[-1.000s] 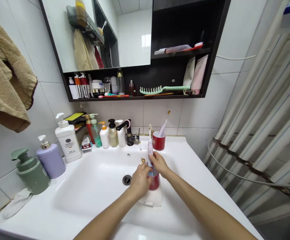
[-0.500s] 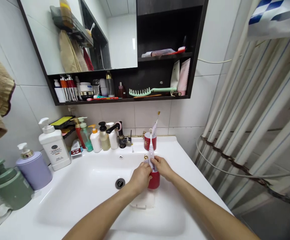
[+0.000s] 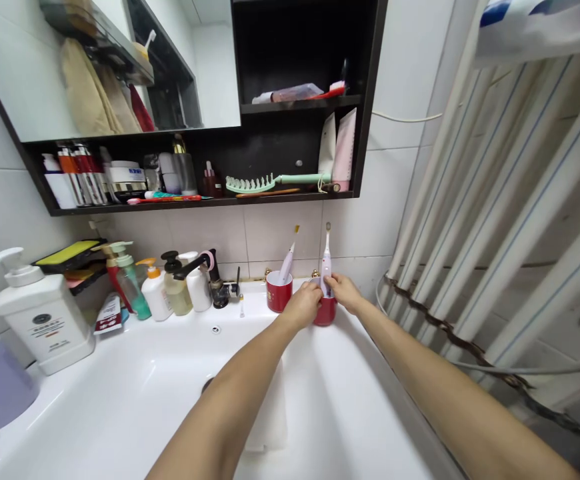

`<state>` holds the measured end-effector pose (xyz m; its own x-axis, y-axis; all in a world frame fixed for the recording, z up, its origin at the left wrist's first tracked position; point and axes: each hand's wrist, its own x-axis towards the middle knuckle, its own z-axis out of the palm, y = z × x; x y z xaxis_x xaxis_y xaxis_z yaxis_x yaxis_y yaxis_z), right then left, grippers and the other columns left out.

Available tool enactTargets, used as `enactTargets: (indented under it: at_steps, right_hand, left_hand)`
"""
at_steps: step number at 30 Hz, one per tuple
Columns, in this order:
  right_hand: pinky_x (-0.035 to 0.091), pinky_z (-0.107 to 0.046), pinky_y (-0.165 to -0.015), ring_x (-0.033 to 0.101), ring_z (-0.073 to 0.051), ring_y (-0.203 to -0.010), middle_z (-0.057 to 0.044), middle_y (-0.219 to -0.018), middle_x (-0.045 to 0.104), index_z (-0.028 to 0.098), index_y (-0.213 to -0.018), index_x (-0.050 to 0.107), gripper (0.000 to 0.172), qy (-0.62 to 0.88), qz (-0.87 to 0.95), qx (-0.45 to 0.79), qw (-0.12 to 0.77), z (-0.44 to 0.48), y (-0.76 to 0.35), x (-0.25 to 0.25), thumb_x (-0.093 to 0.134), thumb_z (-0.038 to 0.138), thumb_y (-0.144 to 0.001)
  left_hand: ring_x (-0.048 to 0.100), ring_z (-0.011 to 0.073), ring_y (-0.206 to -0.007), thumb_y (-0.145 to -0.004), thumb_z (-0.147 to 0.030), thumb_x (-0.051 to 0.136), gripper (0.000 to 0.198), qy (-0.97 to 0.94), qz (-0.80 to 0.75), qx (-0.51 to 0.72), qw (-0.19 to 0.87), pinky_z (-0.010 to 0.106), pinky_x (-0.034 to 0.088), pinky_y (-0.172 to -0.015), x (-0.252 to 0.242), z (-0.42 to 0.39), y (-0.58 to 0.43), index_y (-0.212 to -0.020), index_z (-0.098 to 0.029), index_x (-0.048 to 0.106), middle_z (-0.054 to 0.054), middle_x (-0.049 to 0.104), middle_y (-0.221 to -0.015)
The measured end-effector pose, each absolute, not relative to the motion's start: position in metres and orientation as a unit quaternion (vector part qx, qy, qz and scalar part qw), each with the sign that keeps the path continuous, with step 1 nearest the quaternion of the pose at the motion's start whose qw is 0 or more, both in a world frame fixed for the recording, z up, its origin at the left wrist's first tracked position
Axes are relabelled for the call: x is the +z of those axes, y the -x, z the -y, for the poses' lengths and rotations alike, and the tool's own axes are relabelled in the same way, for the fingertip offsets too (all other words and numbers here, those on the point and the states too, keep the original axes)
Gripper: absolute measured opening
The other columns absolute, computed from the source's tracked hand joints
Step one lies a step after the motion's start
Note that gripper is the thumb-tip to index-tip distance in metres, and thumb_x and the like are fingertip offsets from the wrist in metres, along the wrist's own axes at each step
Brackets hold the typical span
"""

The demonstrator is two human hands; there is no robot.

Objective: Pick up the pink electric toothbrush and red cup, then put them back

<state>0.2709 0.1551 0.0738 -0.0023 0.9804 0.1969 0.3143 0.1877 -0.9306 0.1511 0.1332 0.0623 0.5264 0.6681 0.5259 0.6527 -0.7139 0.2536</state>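
Observation:
At the back right corner of the sink, a red cup (image 3: 325,313) is held by its gold handle side and rim in my left hand (image 3: 306,304). My right hand (image 3: 344,292) pinches the lower part of a pale purple electric toothbrush (image 3: 326,261), which stands upright in that cup. Just left of it, a second red cup (image 3: 279,295) rests on the sink's back ledge with another pale toothbrush (image 3: 287,264) leaning in it. The fingertips of my left hand are partly hidden behind the cup.
A black faucet (image 3: 216,283) and several pump bottles line the back of the white sink (image 3: 135,400). Above hangs a dark shelf (image 3: 185,202) with a green hairbrush (image 3: 250,184) and tubes. White pipes (image 3: 470,220) run along the right.
Both hands have carried the red cup and its toothbrush from over the basin back to the rear right ledge, beside the other cup. The view has shifted to the right.

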Motion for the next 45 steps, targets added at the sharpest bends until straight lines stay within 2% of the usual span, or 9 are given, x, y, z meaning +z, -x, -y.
enactTargets:
  at_steps: [6, 11, 15, 19, 21, 28, 34, 41, 45]
  right_hand:
    - [0.043, -0.027, -0.060, 0.051, -0.010, -0.068, -0.002, -0.082, 0.053, 0.011, -0.087, 0.049, 0.023, 0.529, 0.624, 0.375, 0.437, -0.181, -0.270, 0.067, 0.038, 0.028, -0.075]
    - [0.043, -0.027, -0.061, 0.052, -0.009, -0.067, -0.002, -0.080, 0.054, 0.012, -0.086, 0.050, 0.023, 0.535, 0.619, 0.373, 0.438, -0.187, -0.271, 0.060, 0.038, 0.029, -0.076]
    - [0.041, -0.030, -0.067, 0.052, -0.012, -0.072, -0.003, -0.081, 0.056, 0.012, -0.082, 0.052, 0.020, 0.554, 0.601, 0.326, 0.474, -0.175, -0.272, 0.068, 0.042, 0.027, -0.073]
    - [0.031, -0.032, -0.081, 0.045, -0.019, -0.093, -0.009, -0.096, 0.054, 0.014, -0.090, 0.051, 0.027, 0.565, 0.571, 0.241, 0.544, -0.149, -0.260, 0.082, 0.042, 0.026, -0.068]
    - [0.030, -0.030, -0.083, 0.044, -0.018, -0.094, -0.009, -0.099, 0.052, 0.014, -0.093, 0.050, 0.030, 0.551, 0.578, 0.227, 0.557, -0.132, -0.246, 0.082, 0.040, 0.027, -0.068]
    - [0.040, -0.029, -0.068, 0.054, -0.016, -0.072, -0.008, -0.081, 0.060, 0.012, -0.085, 0.054, 0.031, 0.497, 0.633, 0.329, 0.494, -0.089, -0.178, 0.037, 0.046, 0.031, -0.062]
    - [0.040, -0.025, -0.054, 0.052, -0.014, -0.057, -0.002, -0.059, 0.058, 0.013, -0.064, 0.056, 0.020, 0.479, 0.650, 0.380, 0.452, -0.071, -0.150, 0.007, 0.051, 0.031, -0.056]
    - [0.037, -0.024, -0.050, 0.047, -0.012, -0.052, 0.000, -0.055, 0.054, 0.014, -0.060, 0.053, 0.018, 0.474, 0.652, 0.396, 0.441, -0.057, -0.145, 0.003, 0.048, 0.031, -0.058]
    - [0.037, -0.025, -0.055, 0.047, -0.013, -0.058, -0.001, -0.059, 0.053, 0.014, -0.062, 0.052, 0.018, 0.453, 0.655, 0.400, 0.454, -0.056, -0.145, 0.021, 0.048, 0.032, -0.059]
  left_hand:
    - [0.041, 0.0171, -0.085, -0.062, -0.008, 0.041, 0.018, -0.866, -0.395, 0.306, 0.029, 0.028, 0.035, -0.072, 0.055, -0.149, -0.146, -0.073, -0.016, 0.053, 0.006, 0.050, -0.087]
    - [0.032, 0.0201, -0.101, -0.061, -0.011, 0.046, 0.033, -0.787, -0.507, 0.349, -0.047, 0.033, 0.024, -0.086, 0.058, -0.144, -0.115, -0.094, -0.013, 0.048, 0.010, 0.041, -0.106]
    - [0.031, 0.0231, -0.102, -0.060, -0.015, 0.050, 0.019, -0.723, -0.611, 0.322, -0.021, 0.035, 0.027, -0.083, 0.058, -0.144, -0.089, -0.078, -0.013, 0.054, 0.012, 0.039, -0.109]
    - [0.032, 0.0201, -0.102, -0.061, -0.012, 0.049, 0.010, -0.735, -0.598, 0.320, 0.013, 0.031, 0.029, -0.082, 0.058, -0.129, -0.080, -0.067, -0.014, 0.055, 0.009, 0.040, -0.109]
    - [0.033, 0.0202, -0.102, -0.060, -0.011, 0.049, 0.008, -0.738, -0.585, 0.337, 0.015, 0.031, 0.028, -0.084, 0.056, -0.113, -0.078, -0.066, -0.013, 0.055, 0.009, 0.041, -0.108]
    - [0.034, 0.0186, -0.100, -0.059, -0.008, 0.047, 0.011, -0.743, -0.550, 0.378, 0.039, 0.033, 0.030, -0.084, 0.025, -0.040, -0.056, -0.065, -0.015, 0.053, 0.007, 0.043, -0.105]
    - [0.034, 0.0192, -0.100, -0.057, -0.007, 0.048, 0.010, -0.742, -0.558, 0.362, 0.085, 0.034, 0.032, -0.082, 0.002, -0.003, -0.048, -0.060, -0.016, 0.052, 0.005, 0.043, -0.106]
    - [0.035, 0.0204, -0.100, -0.057, -0.007, 0.048, 0.011, -0.731, -0.582, 0.343, 0.097, 0.034, 0.033, -0.081, -0.008, 0.004, -0.046, -0.063, -0.015, 0.054, 0.007, 0.044, -0.104]
    - [0.037, 0.0211, -0.098, -0.057, -0.011, 0.050, 0.013, -0.723, -0.576, 0.371, 0.091, 0.036, 0.032, -0.082, -0.010, 0.005, -0.041, -0.068, -0.015, 0.055, 0.008, 0.046, -0.102]
